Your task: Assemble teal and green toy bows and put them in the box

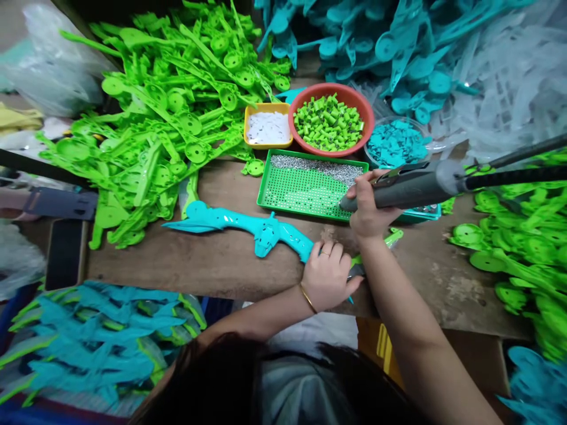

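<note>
A blue plastic toy sword [234, 219] lies flat along the front of the table. My left hand [326, 276] is closed over its right end, fingers curled and covering that part. A bit of green and grey plastic shows beside my left thumb. My right hand [370, 206] grips a grey electric screwdriver [407, 188], its nose pointing left and down. That nose is over the right part of a green perforated tray [287, 199]. Small silver screws [319, 167] lie heaped along the tray's far side. Whether a screw sits on the tip is too small to tell.
Behind the tray stand a yellow tray [246, 133] of white pieces, a red bowl [295, 133] of small green parts and a tub of blue pieces [396, 143]. Green plastic parts [177, 112] pile up left, blue ones [398, 47] behind. A phone [66, 254] lies left.
</note>
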Available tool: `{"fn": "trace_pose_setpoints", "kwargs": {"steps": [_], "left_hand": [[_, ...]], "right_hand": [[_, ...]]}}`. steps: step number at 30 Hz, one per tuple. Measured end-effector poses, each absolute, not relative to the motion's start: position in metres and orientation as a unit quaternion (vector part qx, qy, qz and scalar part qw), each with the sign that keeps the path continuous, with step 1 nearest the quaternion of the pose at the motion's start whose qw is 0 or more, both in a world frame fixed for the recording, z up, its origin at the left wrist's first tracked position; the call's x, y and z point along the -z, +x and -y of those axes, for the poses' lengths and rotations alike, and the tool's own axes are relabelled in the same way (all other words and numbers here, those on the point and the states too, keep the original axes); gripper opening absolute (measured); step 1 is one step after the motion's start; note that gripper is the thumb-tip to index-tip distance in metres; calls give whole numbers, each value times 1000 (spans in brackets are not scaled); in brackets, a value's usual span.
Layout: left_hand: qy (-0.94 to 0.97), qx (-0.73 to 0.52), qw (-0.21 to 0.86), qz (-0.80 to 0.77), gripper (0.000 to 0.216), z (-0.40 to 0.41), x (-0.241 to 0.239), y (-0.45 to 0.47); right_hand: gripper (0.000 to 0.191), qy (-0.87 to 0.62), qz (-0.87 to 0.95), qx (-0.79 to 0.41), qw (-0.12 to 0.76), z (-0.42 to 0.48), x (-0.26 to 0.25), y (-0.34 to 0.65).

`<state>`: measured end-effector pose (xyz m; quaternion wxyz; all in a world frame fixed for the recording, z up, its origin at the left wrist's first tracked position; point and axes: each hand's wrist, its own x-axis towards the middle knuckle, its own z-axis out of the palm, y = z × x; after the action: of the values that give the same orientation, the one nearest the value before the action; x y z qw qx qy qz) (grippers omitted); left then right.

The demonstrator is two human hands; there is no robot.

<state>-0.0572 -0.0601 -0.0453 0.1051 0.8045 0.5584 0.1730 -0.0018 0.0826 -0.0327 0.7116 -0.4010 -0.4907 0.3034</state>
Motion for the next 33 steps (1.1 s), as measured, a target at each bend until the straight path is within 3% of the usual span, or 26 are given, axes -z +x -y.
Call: {"fn": "trace_pose_setpoints", "kwargs": {"steps": [9,23,27,30,32,33], "left_hand": [[809,-169,109,-552,39,58,45,-59],[819,-226,123,-512,46,56,35,-53],[839,-255,116,-466,19,45,26,-45],[853,-223,84,-465,19,15,20,-60],[817,-211,48,-534,14,-9,15,-82],[787,-216,39,-576,22,-19,13,-93]], "right_hand": [[23,-393,534,-254,704,-33,-21,55],[25,-393,499,-264,726,20,-14,93],[27,-398,528,-283,695,23,-24,85],[25,-390,520,-265,712,14,-30,82],[23,-391,503,-261,725,8,-29,83],[22,-400,497,-267,722,6,-27,83]]}}
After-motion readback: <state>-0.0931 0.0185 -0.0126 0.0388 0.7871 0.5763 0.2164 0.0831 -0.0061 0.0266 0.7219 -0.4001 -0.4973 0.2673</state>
